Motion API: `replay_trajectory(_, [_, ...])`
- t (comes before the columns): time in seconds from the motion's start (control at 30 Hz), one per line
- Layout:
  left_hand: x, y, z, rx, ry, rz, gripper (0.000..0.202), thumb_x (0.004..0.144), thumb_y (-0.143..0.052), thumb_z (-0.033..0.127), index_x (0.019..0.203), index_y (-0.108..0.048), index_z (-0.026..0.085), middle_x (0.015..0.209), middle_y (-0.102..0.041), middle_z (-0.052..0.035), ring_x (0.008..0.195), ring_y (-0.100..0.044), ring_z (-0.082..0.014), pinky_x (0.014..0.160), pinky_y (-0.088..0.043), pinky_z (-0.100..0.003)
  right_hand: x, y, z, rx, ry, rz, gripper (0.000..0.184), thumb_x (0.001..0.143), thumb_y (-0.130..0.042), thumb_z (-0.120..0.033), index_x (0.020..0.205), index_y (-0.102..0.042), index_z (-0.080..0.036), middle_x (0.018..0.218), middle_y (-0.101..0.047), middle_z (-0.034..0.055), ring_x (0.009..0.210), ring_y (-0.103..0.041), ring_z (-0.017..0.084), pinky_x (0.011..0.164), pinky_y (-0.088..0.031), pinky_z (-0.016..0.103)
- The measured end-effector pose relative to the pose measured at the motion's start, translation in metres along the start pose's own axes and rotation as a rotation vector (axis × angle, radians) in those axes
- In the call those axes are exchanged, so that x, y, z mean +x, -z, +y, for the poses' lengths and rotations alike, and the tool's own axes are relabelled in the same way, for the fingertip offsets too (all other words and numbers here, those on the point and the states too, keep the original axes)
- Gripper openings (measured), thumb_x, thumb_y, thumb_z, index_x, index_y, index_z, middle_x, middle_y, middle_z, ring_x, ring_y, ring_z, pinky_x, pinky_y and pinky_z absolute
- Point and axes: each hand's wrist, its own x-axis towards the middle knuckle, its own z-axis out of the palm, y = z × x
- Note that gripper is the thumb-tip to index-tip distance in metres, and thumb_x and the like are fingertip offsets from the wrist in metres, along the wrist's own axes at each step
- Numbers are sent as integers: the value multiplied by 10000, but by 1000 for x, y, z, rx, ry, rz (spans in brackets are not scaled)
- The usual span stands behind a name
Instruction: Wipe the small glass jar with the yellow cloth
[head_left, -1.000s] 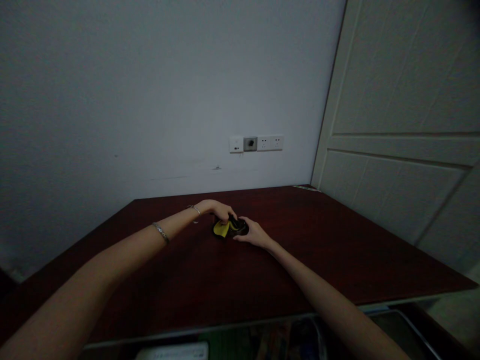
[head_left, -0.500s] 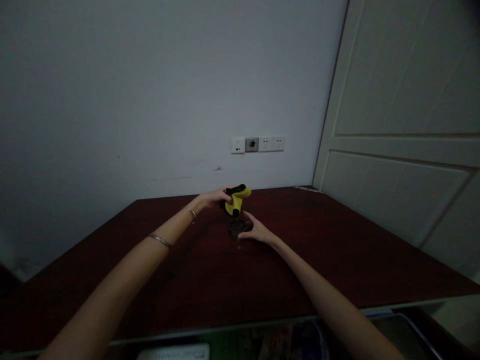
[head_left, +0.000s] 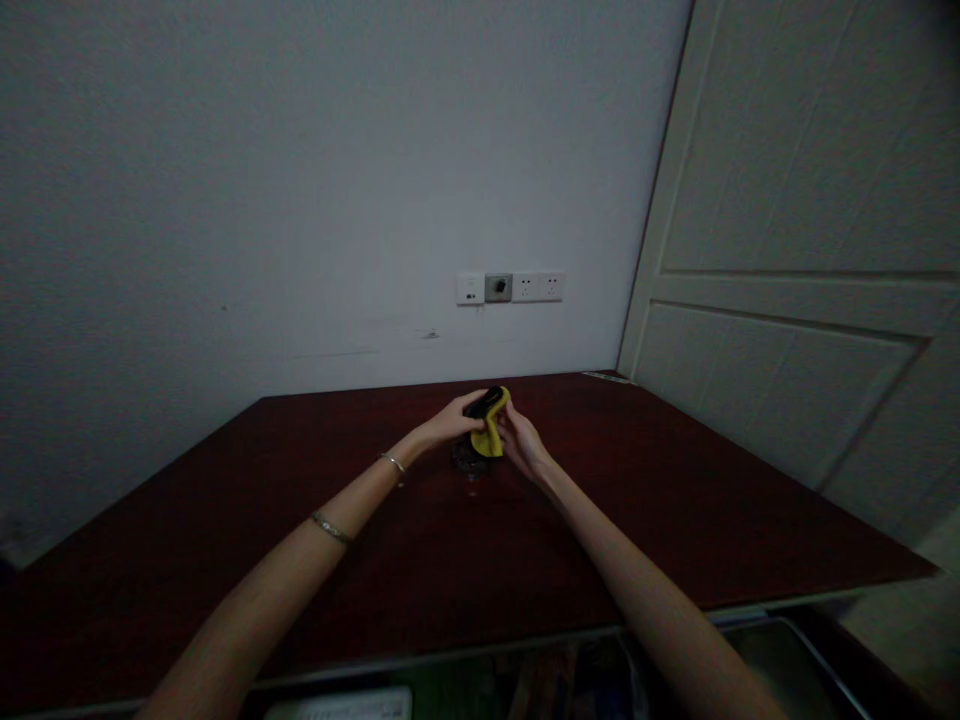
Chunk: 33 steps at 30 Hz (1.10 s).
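Both my hands meet over the middle of a dark red table (head_left: 375,560). My left hand (head_left: 454,420) and my right hand (head_left: 521,440) are closed on a small yellow and black object (head_left: 491,420), soft-looking, held a little above the tabletop. Just under it, on the table, lies a small dark round thing (head_left: 466,460) that I cannot make out in the dim light. My left forearm wears two thin bracelets (head_left: 330,528).
A white wall stands behind the table with a row of sockets (head_left: 510,287). A pale panelled door (head_left: 787,300) closes the right side. Below the table's near edge, a white device (head_left: 337,705) and a dark tray (head_left: 810,660) show.
My left hand lifted the yellow and black object off the dark round thing, and my right hand left the table and came up to grip it too.
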Motion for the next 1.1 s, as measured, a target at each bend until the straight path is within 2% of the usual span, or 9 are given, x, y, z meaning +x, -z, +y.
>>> replay_trajectory(0.17, [0,-2,-9,58,-154,-33,699,674,-651,201,1315,-378,158,1327,-455,-120,1185,-448,-252,1009,-348,-411,0,5,2,198,78,97,318,658,-704,-374,911,-614,-204,838,-702,5,723,-653,152,666,-512,254])
replay_trajectory(0.33, [-3,-7,-8,172,-98,58,852,657,-699,278,1371,-257,128,1393,-340,-177,1254,-370,-276,1056,-286,-434,-1,4,-2,236,71,117,349,610,-739,-327,912,-642,-181,826,-710,22,708,-656,166,669,-524,276])
replay_trajectory(0.47, [-6,-5,-6,135,-39,-13,896,647,-714,333,1378,-232,138,1333,-411,-196,1196,-437,-290,1002,-351,-457,-2,8,-11,216,38,187,389,572,-753,-372,881,-652,-158,808,-709,37,689,-653,176,649,-529,285])
replay_trajectory(0.53, [-12,3,-10,123,39,-34,964,634,-723,363,1393,-175,132,1272,-464,-217,1145,-484,-298,954,-390,-466,-2,14,-18,162,50,272,405,554,-757,-401,860,-650,-159,763,-703,28,642,-643,169,611,-524,280])
replay_trajectory(0.67, [-31,22,-29,136,127,86,1029,590,-751,388,1398,-164,141,1309,-419,-227,1223,-408,-305,1001,-334,-447,4,30,-30,-90,169,406,448,572,-723,-467,885,-632,-159,752,-679,19,604,-614,149,570,-496,260])
replay_trajectory(0.8, [-46,23,-50,102,227,47,1108,543,-774,412,1407,-134,143,1362,-356,-227,1255,-368,-311,1039,-281,-434,14,36,-30,-379,320,474,501,616,-647,-521,922,-607,-127,876,-665,71,738,-612,167,673,-489,277])
replay_trajectory(0.9, [-50,14,-59,36,252,13,1163,529,-781,415,1415,-76,146,1369,-346,-231,1243,-388,-304,1036,-283,-428,22,31,-30,-566,353,341,479,666,-602,-500,954,-596,-117,926,-662,98,805,-612,185,723,-484,299])
replay_trajectory(1.0, [-51,5,-64,11,258,-15,1215,509,-796,396,1416,-29,144,1354,-372,-223,1208,-432,-297,1040,-275,-435,30,21,-36,-797,339,30,384,709,-600,-411,974,-609,-133,954,-667,88,850,-613,187,760,-475,304])
replay_trajectory(1.1, [-52,-2,-70,-11,201,-28,1242,503,-800,381,1415,14,162,1347,-395,-193,1228,-411,-285,1062,-244,-444,37,8,-47,-1121,336,-289,302,704,-637,-287,970,-635,-144,1010,-658,88,910,-602,192,828,-440,310])
